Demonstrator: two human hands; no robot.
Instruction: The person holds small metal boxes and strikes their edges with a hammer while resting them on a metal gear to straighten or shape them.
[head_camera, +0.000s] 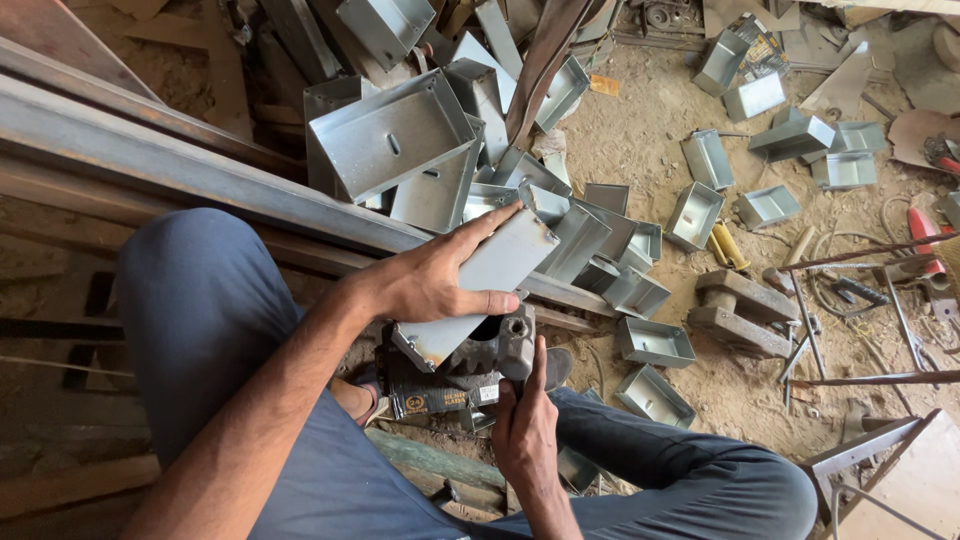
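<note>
The right hand (527, 425) is closest, low in the middle, resting on a grey metal tool block (500, 350) with its pointer finger stretched straight up along the block's side; its other fingers look curled. Just above it, the left hand (430, 280) grips a flat grey metal tray (490, 285), thumb along the near edge and fingers spread along the far edge. The tray lies tilted, its lower end touching the top of the block. Both hands sit between knees in blue trousers (210, 300). Behind the tray, long steel beams (150, 150) run across. Past them is a big heap of shiny metal trays (400, 140). More trays (765, 205) lie apart on the sandy ground (640, 140).
</note>
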